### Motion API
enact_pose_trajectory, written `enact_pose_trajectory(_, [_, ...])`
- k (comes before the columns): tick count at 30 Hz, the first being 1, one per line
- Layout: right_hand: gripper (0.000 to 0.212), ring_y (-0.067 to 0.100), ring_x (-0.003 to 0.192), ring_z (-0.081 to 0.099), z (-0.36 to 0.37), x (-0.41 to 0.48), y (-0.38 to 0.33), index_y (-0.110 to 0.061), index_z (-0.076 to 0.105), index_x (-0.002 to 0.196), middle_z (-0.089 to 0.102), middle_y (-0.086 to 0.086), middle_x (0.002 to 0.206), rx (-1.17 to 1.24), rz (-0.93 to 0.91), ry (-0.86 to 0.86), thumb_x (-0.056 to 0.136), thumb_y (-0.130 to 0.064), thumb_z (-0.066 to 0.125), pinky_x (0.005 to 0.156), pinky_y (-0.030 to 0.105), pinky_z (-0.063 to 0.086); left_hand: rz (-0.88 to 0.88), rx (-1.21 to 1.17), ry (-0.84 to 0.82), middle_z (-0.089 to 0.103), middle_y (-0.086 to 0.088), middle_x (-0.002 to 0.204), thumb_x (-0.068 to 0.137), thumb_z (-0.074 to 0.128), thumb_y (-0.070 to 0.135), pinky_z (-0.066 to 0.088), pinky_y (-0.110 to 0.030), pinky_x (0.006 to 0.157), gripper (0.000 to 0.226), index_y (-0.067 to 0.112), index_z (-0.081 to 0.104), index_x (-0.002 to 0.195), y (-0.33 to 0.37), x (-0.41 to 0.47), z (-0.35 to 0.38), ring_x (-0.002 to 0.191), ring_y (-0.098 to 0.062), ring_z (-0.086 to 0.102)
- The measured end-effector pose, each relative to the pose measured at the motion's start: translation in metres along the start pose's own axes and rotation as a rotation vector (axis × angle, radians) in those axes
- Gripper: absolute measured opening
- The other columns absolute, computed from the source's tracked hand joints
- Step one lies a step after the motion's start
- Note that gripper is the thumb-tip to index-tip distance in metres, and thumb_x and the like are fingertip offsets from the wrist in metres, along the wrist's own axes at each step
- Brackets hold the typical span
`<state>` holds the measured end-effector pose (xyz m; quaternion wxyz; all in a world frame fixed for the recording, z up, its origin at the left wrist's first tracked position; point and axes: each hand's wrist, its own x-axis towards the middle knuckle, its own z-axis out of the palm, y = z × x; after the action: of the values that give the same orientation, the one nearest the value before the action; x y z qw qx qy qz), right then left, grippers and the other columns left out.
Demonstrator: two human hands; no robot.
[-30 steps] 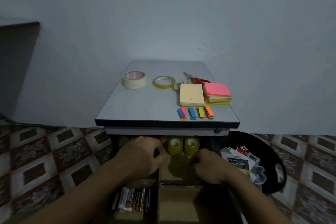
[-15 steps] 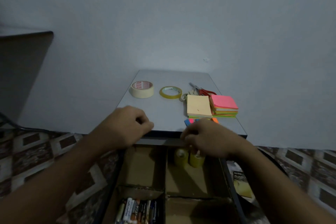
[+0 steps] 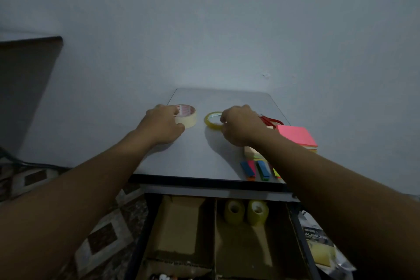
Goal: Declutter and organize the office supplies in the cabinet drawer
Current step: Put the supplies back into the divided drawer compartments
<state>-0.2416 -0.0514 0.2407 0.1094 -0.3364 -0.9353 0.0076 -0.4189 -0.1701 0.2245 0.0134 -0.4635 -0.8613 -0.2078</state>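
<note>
Tape on the grey table (image 3: 193, 159) should lift light and stiff by its rim: left hand (image 3: 162, 124) curls round the wide cream masking-tape roll (image 3: 189, 118), right hand (image 3: 241, 127) pinches the thin yellow clear-tape ring (image 3: 211, 121).

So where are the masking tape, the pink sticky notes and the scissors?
masking tape (image 3: 190, 119): head view, cream outer wall.
pink sticky notes (image 3: 295, 135): head view, top sheet.
scissors (image 3: 269, 120): head view, red handle.
</note>
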Motion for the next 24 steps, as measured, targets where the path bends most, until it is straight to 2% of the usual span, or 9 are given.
enact_pose_trajectory(3, [0.038, 0.030, 0.119, 0.041, 0.005, 0.011, -0.003, -0.011, 0.056, 0.130, 0.055, 0.010, 0.127, -0.173, -0.059, -0.007, 0.094, -0.022, 0.051, 0.088, 0.043, 0.039, 0.027, 0.017, -0.006, 0.053, -0.014, 0.133, 0.085, 0.059, 0.039, 0.046, -0.042, 0.099, 0.055, 0.018, 0.054, 0.136, -0.009, 0.012, 0.014, 0.119, -0.036, 0.053])
enact_pose_trajectory(5, [0.036, 0.031, 0.121, 0.038, 0.009, 0.019, -0.004, -0.009, 0.056, 0.128, 0.054, 0.010, 0.127, -0.236, -0.073, -0.042, 0.095, -0.025, 0.052, 0.089, 0.045, 0.037, 0.056, 0.018, 0.000, 0.054, -0.015, 0.127, 0.087, 0.058, 0.037, 0.047, -0.040, 0.093, 0.045, 0.016, 0.059, 0.128, -0.011, 0.017, 0.019, 0.111, -0.035, 0.055])
enact_pose_trajectory(9, [0.029, 0.032, 0.119, 0.038, 0.021, 0.029, -0.005, -0.008, 0.058, 0.119, 0.056, 0.011, 0.123, -0.240, -0.077, -0.088, 0.097, -0.026, 0.052, 0.082, 0.042, 0.032, 0.076, 0.010, 0.051, 0.053, -0.015, 0.118, 0.092, 0.058, 0.031, 0.041, -0.035, 0.082, 0.026, 0.012, 0.060, 0.109, -0.011, 0.019, 0.025, 0.101, -0.031, 0.054])
enact_pose_trajectory(15, [0.013, 0.030, 0.108, 0.043, 0.032, 0.023, -0.007, -0.015, 0.056, 0.097, 0.060, 0.007, 0.110, -0.221, -0.116, -0.001, 0.092, -0.027, 0.057, 0.077, 0.040, 0.033, 0.096, -0.038, 0.103, 0.056, -0.011, 0.114, 0.091, 0.055, 0.020, 0.041, -0.034, 0.079, 0.003, 0.017, 0.054, 0.090, -0.012, 0.007, 0.024, 0.096, -0.028, 0.053])
enact_pose_trajectory(18, [0.018, 0.028, 0.105, 0.044, 0.030, 0.013, -0.010, -0.013, 0.062, 0.103, 0.061, 0.007, 0.106, -0.199, -0.157, 0.026, 0.091, -0.026, 0.057, 0.076, 0.040, 0.033, 0.095, -0.064, 0.113, 0.057, -0.010, 0.112, 0.090, 0.056, 0.018, 0.044, -0.036, 0.080, 0.004, 0.018, 0.054, 0.087, -0.014, -0.007, 0.021, 0.096, -0.028, 0.054])
enact_pose_trajectory(20, [0.019, 0.029, 0.107, 0.044, 0.027, 0.007, -0.012, -0.014, 0.063, 0.108, 0.061, 0.007, 0.109, -0.175, -0.165, 0.050, 0.095, -0.019, 0.051, 0.077, 0.039, 0.031, 0.087, -0.083, 0.133, 0.057, -0.010, 0.111, 0.090, 0.057, 0.018, 0.042, -0.034, 0.079, 0.006, 0.020, 0.052, 0.087, -0.016, -0.017, 0.018, 0.095, -0.026, 0.053])
enact_pose_trajectory(24, [0.025, 0.027, 0.103, 0.046, 0.020, -0.012, -0.017, -0.019, 0.066, 0.110, 0.062, 0.006, 0.108, -0.109, -0.198, 0.168, 0.095, -0.013, 0.047, 0.074, 0.037, 0.030, 0.094, -0.130, 0.202, 0.057, -0.007, 0.107, 0.092, 0.058, 0.019, 0.044, -0.036, 0.082, 0.003, 0.018, 0.055, 0.093, -0.017, -0.040, 0.005, 0.098, -0.026, 0.053])
